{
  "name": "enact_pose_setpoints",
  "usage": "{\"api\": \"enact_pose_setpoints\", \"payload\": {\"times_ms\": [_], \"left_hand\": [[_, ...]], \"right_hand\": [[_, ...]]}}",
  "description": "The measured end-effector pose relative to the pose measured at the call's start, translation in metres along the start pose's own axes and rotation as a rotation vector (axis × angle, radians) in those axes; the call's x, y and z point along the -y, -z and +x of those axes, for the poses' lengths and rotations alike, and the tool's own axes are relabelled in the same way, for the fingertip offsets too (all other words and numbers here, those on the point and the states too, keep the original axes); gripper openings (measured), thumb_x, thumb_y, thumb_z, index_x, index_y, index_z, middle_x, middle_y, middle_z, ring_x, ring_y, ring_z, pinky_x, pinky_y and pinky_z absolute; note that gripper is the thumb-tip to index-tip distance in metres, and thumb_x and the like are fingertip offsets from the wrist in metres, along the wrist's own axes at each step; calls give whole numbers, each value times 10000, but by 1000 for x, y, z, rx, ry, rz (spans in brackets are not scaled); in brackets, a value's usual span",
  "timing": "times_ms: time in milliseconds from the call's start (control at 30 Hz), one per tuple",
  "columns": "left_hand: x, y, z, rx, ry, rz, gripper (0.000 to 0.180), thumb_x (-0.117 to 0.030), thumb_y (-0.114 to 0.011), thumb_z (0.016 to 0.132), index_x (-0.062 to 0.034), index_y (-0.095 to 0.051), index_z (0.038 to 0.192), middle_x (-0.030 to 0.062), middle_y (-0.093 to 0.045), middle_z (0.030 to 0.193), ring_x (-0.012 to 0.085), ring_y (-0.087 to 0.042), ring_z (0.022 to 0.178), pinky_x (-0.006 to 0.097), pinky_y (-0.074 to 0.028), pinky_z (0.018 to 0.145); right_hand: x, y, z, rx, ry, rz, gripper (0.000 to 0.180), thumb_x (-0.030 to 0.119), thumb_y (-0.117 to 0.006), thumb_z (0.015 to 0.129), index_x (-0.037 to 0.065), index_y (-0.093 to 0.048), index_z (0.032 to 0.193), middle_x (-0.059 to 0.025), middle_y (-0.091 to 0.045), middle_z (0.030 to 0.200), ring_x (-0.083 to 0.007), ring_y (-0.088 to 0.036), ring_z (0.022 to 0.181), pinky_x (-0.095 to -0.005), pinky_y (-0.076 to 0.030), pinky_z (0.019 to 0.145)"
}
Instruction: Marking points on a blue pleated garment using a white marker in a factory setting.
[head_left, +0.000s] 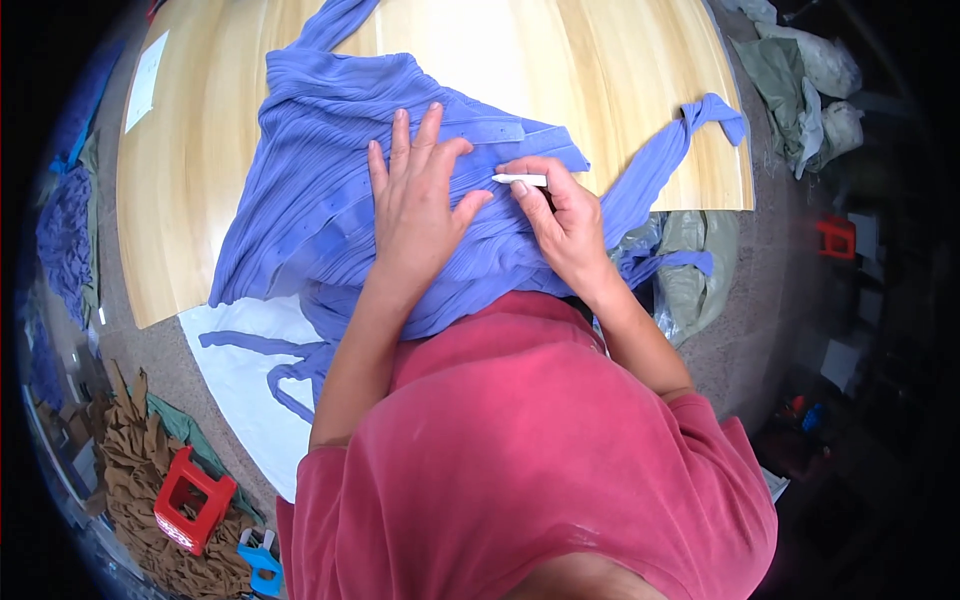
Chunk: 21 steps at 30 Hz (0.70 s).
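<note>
A blue-violet crinkled garment (310, 160) lies spread over the near part of the table, with long strips trailing from it. My left hand (415, 205) rests flat on the garment, fingers spread. In my right hand (575, 225) is a white marking pen (520, 180), pinched between thumb and fingers, its tip pointing left. The right hand is over the garment, just beside a flat folded band (485, 131) with small dark marks along it. Part of the garment hangs over the near table edge toward my body.
The wooden table (640, 60) has a white paper slip (147, 80) at its left. White sheeting (250, 400) hangs below the near edge. Brown cloth (135, 450) and a red stool (195, 500) are on the floor at lower left. Plastic-wrapped bundles (700, 270) stand at the right.
</note>
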<state>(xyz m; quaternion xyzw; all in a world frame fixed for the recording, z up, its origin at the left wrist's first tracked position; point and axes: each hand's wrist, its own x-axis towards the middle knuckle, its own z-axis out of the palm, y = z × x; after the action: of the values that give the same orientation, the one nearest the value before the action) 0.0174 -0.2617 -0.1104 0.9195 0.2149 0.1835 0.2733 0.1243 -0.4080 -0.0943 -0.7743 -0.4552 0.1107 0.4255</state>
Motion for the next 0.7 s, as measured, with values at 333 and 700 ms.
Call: {"api": "enact_pose_setpoints", "payload": {"times_ms": [333, 700], "left_hand": [[1, 1, -2, -3, -11, -17, 471, -260, -803, 720, -122, -606, 1125, 117, -378, 1506, 384, -241, 1437, 619, -170, 1127], [2, -2, -3, -59, -31, -111, 217, -103, -676, 825, -143, -666, 1038, 99, -422, 1490, 389, -226, 1447, 629, -115, 1130]], "right_hand": [[-2, -5, 4, 21, 249, -108, 190, 27, -632, 892, 18, -645, 1081, -94, -686, 1039, -276, -633, 909, -340, -506, 781], [1, -7, -5, -31, 178, -95, 217, 7, -646, 867, 24, -651, 1083, -80, -692, 1030, -259, -604, 871, -337, -493, 769]]}}
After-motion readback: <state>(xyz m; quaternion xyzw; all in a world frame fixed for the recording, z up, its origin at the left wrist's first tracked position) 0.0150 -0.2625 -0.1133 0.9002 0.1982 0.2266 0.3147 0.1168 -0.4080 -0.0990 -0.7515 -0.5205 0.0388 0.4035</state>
